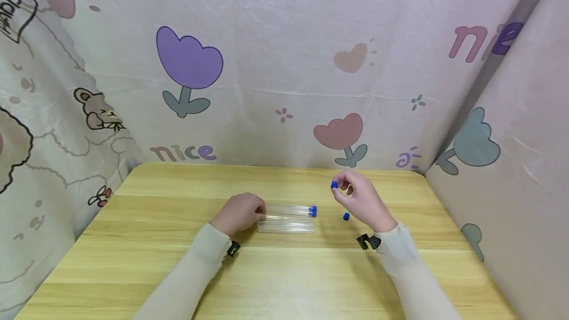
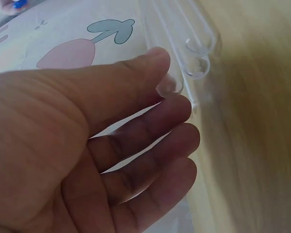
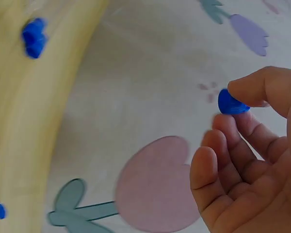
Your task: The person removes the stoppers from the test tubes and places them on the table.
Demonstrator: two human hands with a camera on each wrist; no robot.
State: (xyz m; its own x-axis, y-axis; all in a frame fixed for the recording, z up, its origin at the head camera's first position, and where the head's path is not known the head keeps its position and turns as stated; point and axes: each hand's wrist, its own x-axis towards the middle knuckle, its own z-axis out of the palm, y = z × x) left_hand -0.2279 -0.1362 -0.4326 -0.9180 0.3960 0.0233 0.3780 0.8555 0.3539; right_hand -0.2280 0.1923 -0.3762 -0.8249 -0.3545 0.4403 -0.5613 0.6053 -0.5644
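L hand [image 1: 240, 211] fingers pinching tube end [image 2: 170, 87]; R hand [image 1: 362, 201] pinching blue cap [image 3: 231, 103]. Capped tubes [image 1: 293, 210], ctr: done; uncapped tubes [image 1: 285, 227], lower ctr: prob. to go.

left hand [image 1: 240, 213] pinching, right hand [image 1: 364, 202] pinching

Screened-off nook, home or studio hard to tell: pale fabric sheets [image 1: 271, 53] printed with purple and pink tulips [image 1: 189, 63] hung behind and beside a yellow wood-grain table [image 1: 284, 280].

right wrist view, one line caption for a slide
Right grip pinching a blue cap before a flower-print backdrop, with other blue caps toward the left edge.
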